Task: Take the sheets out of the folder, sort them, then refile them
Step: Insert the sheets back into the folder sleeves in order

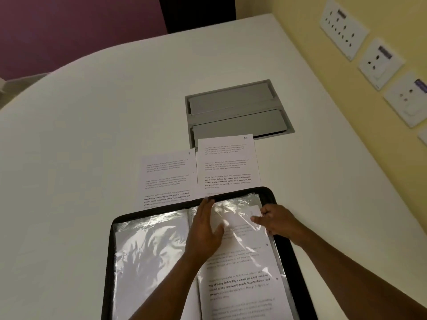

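Observation:
An open black folder (285,248) with clear plastic sleeves lies at the near edge of the white table. A printed sheet (240,280) sits in the right-hand sleeve. My left hand (206,227) lies flat on the top of that sleeve, fingers spread. My right hand (276,221) pinches the sheet's upper right corner at the sleeve's edge. The left-hand sleeve (150,257) looks shiny and shows no text. Two loose printed sheets lie on the table beyond the folder: one on the left (167,176) and one on the right (227,162), marked 20 at its top corner.
A grey recessed cable box (235,109) with two lids is set into the white table (104,123) behind the sheets. A yellow wall with several white socket plates (343,26) runs along the right. The table's curved far edge meets a purple wall.

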